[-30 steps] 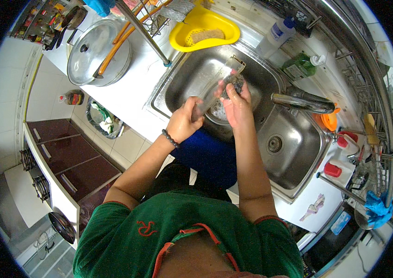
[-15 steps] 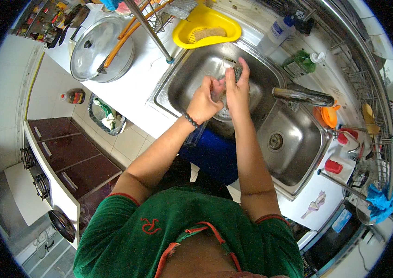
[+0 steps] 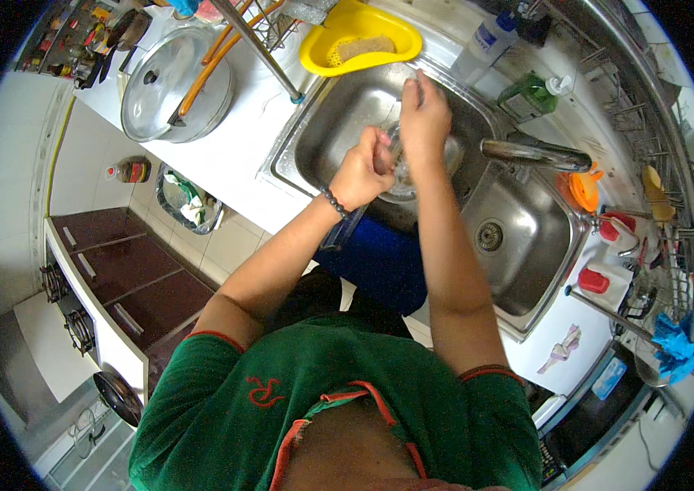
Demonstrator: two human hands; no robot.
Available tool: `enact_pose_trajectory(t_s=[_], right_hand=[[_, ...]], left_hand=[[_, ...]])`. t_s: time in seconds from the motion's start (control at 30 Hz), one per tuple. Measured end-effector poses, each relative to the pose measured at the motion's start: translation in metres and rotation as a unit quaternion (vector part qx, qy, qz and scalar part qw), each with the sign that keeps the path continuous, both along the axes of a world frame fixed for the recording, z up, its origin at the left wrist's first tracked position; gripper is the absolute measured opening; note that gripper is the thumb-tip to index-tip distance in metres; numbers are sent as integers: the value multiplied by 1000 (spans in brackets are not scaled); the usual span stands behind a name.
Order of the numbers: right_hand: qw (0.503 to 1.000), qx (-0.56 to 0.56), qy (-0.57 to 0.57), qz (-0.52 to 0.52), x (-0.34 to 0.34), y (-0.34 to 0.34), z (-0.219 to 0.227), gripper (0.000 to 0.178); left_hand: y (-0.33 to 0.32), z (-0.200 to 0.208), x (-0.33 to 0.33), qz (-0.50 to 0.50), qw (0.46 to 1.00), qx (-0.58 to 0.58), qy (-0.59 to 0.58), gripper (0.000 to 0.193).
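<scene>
Left hand [image 3: 361,173] pinches a clear object [image 3: 396,147] over the sink [image 3: 337,114], washing seemingly unfinished; right hand [image 3: 427,124] blurs, grip unclear.

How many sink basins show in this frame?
2: the larger basin beneath the left hand and right hand, and the smaller basin to its right. No other is visible.

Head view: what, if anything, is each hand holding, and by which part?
The left hand grips a long clear object partway along its length; whether the right hand holds anything cannot be told.
</scene>
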State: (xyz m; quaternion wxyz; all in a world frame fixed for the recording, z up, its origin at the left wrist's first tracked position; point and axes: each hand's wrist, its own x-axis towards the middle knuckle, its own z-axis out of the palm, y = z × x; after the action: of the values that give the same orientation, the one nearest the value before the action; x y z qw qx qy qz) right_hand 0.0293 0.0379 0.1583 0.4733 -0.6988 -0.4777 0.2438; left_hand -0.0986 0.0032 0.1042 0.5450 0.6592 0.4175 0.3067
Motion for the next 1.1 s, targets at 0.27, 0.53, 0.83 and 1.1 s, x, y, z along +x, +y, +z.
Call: enact_pose_trajectory(t_s=[0.27,0.53,0.83,1.1], right_hand=[[997,74,-30,-3,-5,1,-14,33],[983,177,-22,34,-28,-21,-28,38],[981,145,-103,73,-33,-35,-25,40],[972,124,-151,128,-44,-54,-43,40]], left_hand=[[3,4,2,21,992,-120,-33,50],[18,-11,3,37,992,8,-124,40],[14,-12,-3,21,998,0,-55,45],[25,-36,-9,-15,991,130,-1,59]])
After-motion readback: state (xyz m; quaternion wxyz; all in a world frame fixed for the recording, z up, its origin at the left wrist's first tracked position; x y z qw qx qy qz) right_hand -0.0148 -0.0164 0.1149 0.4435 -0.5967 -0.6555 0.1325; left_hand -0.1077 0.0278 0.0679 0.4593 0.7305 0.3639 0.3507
